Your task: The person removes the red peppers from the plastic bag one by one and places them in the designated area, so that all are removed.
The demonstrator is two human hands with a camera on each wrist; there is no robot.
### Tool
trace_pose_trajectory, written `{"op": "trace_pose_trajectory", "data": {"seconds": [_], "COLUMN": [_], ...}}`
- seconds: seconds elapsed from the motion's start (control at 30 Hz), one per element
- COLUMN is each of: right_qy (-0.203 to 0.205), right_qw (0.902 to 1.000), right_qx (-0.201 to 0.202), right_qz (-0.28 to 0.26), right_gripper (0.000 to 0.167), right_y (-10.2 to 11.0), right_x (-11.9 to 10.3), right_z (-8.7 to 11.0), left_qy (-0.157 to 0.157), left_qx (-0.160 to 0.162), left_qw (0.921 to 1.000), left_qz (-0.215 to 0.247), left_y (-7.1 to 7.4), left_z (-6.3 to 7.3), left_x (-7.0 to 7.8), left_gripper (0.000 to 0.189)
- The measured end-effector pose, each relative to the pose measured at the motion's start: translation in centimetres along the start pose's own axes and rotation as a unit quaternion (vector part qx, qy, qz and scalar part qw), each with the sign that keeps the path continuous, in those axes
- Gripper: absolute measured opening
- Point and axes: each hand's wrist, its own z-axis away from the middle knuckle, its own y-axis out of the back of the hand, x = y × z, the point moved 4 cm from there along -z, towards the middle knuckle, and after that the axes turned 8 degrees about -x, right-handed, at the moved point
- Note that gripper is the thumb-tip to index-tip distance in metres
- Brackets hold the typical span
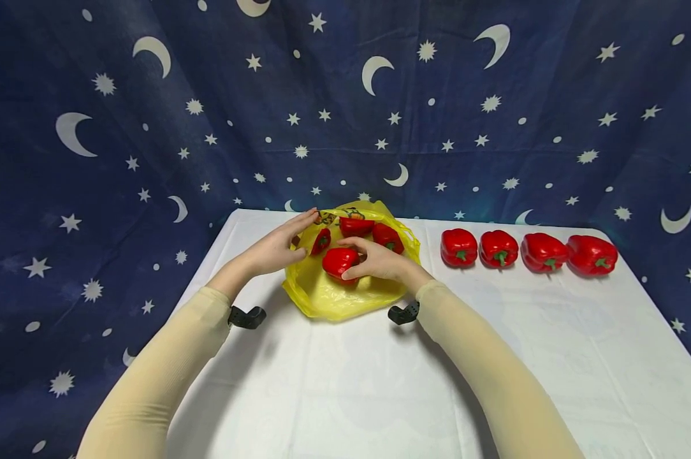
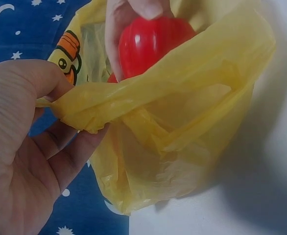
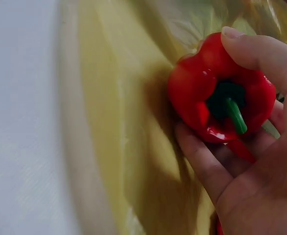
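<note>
A yellow plastic bag [image 1: 334,305] lies on the table with its mouth spread wide. My left hand [image 1: 273,250] pinches the bag's rim at its left side; the left wrist view shows thumb and fingers on the folded yellow edge [image 2: 92,105]. Inside the bag's mouth my right hand [image 1: 377,260] grips a red bell pepper [image 1: 340,262], fingers and thumb around its sides. Its green stem [image 3: 235,115] faces the right wrist camera. Around it in the bag lie three more red peppers: one at the back [image 1: 356,226], one at the right [image 1: 388,236], one partly hidden at the left [image 1: 321,241].
On the right of the white table [image 1: 334,389] stands a row of several red bell peppers [image 1: 498,249], stems toward me. A dark blue curtain [image 1: 334,95] with moons and stars hangs behind the table. Black wrist bands [image 1: 247,317] sit on both wrists.
</note>
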Motion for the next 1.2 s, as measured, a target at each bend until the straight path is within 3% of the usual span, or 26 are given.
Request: {"op": "trace_pose_trajectory", "data": {"seconds": [0.23,0.47,0.67,1.2], "right_qy": [0.007,0.018,0.003,-0.02], "right_qw": [0.9994,0.9995,0.9988,0.988], "right_qx": [0.014,0.027,0.043,0.152], "right_qz": [0.032,0.001,-0.023,-0.02], "right_gripper": [0.075,0.075,0.078,0.08], "right_y": [0.0,0.6,1.4,3.8], "right_x": [-0.5,-0.4,0.5,4.5], "right_z": [2.3,5.7,9.3,17.4], "left_qy": [-0.001,0.006,-0.004,-0.003], "left_qx": [-0.002,-0.006,-0.007,-0.008], "left_qw": [1.0,1.0,1.0,1.0], "left_qz": [0.002,0.004,-0.001,0.004], "left_y": [0.0,0.0,0.0,-0.1], "left_z": [0.0,-0.1,-0.1,0.0], "left_x": [0.1,0.2,0.2,0.1], "left_gripper": [0.078,0.079,0.079,0.078]}}
